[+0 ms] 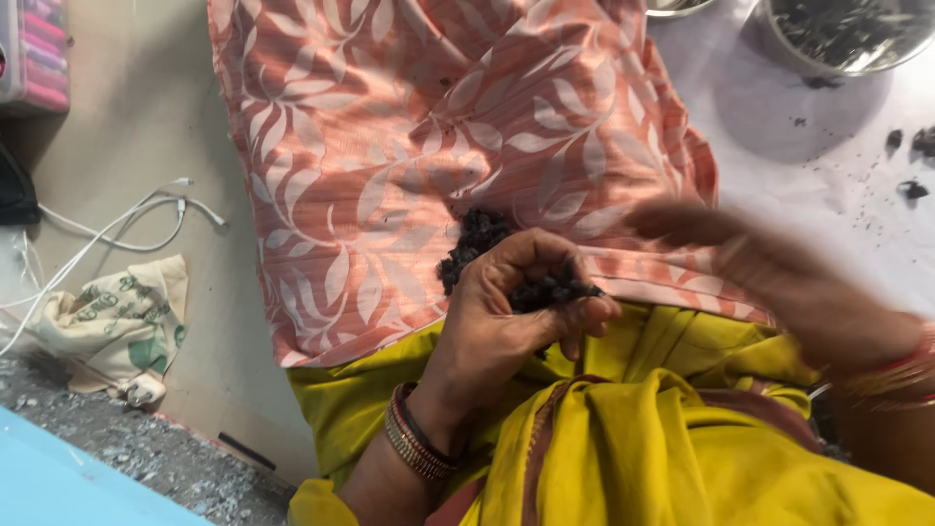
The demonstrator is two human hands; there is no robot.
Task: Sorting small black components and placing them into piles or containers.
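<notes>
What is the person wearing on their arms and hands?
The left hand is bare, with a stack of thin dark red and gold bangles round the wrist. The right hand is blurred; its wrist carries red and gold bangles too. No sleeves show, and rings cannot be made out.

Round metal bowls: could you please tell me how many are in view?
2. One large round metal bowl sits top right, cut by the frame; a second bowl's rim barely shows left of it. Others may lie outside.

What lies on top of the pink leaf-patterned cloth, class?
A small heap of dark dried bits lies on the pink cloth. The left hand, cupping more bits, covers part of the heap.
</notes>
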